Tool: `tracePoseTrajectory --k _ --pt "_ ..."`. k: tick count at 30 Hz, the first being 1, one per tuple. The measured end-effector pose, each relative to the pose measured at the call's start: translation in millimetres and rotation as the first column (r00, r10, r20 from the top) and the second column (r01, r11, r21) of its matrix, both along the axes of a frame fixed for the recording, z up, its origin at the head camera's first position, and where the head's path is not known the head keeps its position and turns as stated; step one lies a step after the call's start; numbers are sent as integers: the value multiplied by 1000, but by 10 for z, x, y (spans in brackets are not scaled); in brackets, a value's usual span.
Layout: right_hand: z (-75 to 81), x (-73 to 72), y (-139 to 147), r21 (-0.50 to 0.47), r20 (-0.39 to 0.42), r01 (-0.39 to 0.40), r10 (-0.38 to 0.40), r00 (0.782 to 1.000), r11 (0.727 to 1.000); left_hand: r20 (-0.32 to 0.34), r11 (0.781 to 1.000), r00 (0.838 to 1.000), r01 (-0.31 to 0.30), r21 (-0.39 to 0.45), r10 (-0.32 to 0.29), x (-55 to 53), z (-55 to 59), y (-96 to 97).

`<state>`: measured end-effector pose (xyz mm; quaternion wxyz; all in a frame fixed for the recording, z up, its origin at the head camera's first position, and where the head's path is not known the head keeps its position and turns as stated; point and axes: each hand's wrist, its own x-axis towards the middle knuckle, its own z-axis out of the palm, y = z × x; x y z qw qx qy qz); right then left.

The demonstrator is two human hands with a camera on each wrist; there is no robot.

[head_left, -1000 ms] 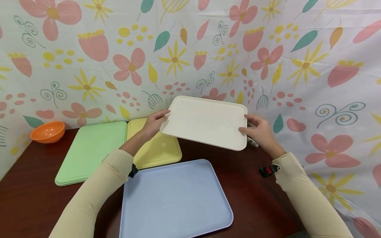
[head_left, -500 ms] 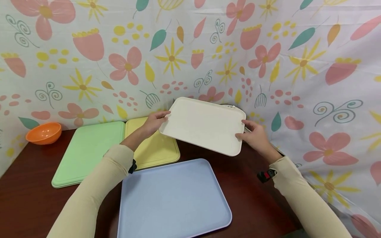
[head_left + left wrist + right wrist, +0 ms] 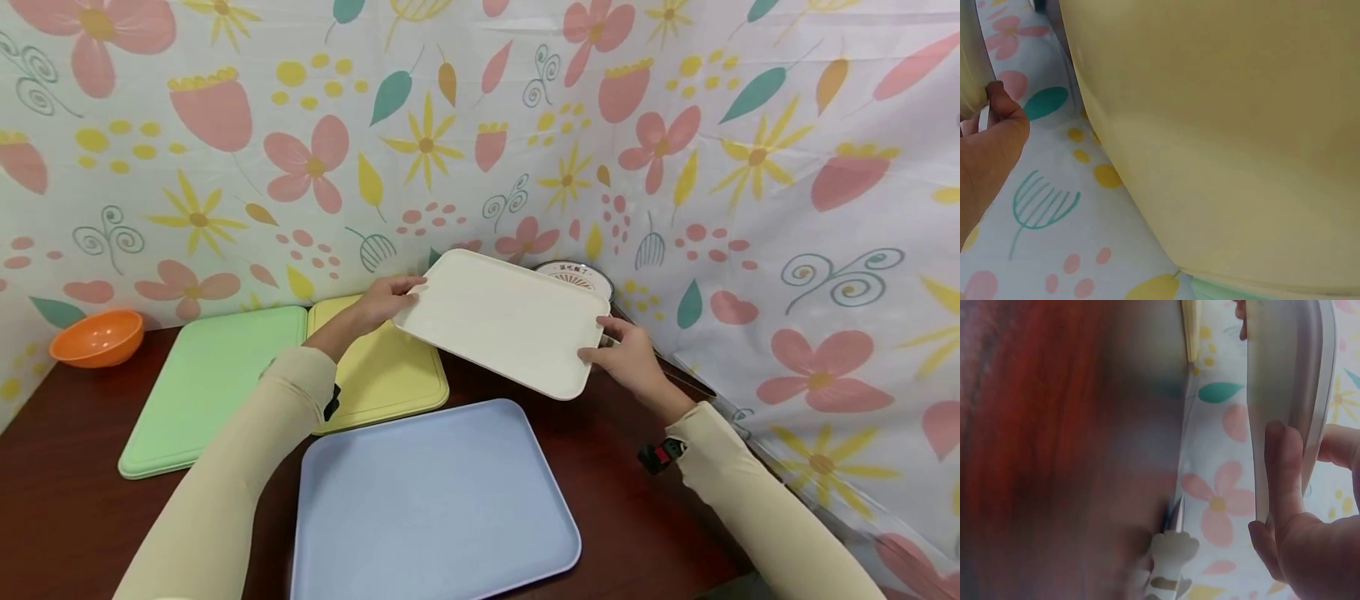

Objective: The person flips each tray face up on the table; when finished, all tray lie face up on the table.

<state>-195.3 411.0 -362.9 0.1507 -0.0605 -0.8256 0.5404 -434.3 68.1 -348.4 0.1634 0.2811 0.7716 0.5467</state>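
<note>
Both hands hold a cream-white rectangular tray (image 3: 498, 321) up over the back of the table, its right end tilted lower. My left hand (image 3: 381, 302) pinches the left end, thumb toward me; the left wrist view shows the same hand (image 3: 997, 137) at the tray's edge. The right end is gripped by my right hand (image 3: 626, 354), with its fingers around the rim in the right wrist view, where the tray (image 3: 1275, 369) appears edge-on. Below and nearer lies a light blue tray (image 3: 438, 500). A round plate with printed writing (image 3: 576, 273) is partly hidden behind the white tray.
A yellow board-like tray (image 3: 375, 375) and a green one (image 3: 217, 375) lie side by side at the back left of the dark red-brown table (image 3: 60, 475). An orange bowl (image 3: 97, 337) stands at the far left. Flowered cloth (image 3: 315, 100) hangs behind and at the right.
The white tray's right end has come down and leftward with my right hand, tilting it more. The round printed plate behind it has come into view. The head view has shifted slightly right.
</note>
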Motion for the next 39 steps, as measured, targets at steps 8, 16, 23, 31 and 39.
tracePoseTrajectory --k 8,16,23,31,39 --pt "-69 35 -89 20 9 -13 12 1000 1000 -6 999 1000 5 -48 -6 -112 -4 51" --pt "-84 121 -179 -49 72 -34 37 997 998 -102 993 994 -48 -107 37 -120 122 182" --pt "-129 140 -241 -160 134 2 20 991 987 -121 994 992 -58 -96 46 -198 115 252" --pt "-175 191 -307 -201 149 33 -3 989 979 -148 986 986 -99 -133 79 -275 96 361" --pt "-247 215 -306 -222 146 28 5 989 975 -171 975 979 -138 -174 108 -363 106 463"
